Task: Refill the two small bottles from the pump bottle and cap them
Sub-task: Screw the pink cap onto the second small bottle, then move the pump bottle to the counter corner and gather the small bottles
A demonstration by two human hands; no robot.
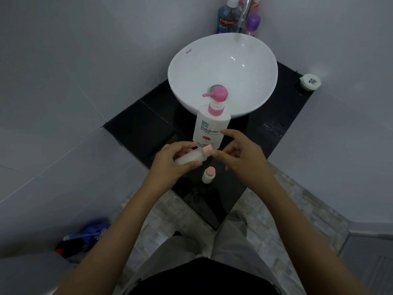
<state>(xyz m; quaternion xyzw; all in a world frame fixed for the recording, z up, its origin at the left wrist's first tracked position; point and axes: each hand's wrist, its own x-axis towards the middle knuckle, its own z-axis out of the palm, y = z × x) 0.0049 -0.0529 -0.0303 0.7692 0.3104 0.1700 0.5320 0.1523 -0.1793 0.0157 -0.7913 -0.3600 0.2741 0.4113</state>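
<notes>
Now left grip (176, 160) clasps small bottle (189, 157) sideways.

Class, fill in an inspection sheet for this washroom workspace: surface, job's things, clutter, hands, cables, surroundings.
Surface: black counter, glossy, holding a white basin.
Job's things: pump bottle upright in front of the basin; one small bottle held tilted, pink cap on it; second small bottle standing capped near the counter's front.
Clutter: white round container at the counter's right corner; mouthwash and purple bottle behind the basin.
Hands: left hand grips the tilted bottle; right hand at its cap.
Cables: nothing seen.
Surroundings: grey tiled walls, stone-patterned floor, blue object on the floor at left.
</notes>
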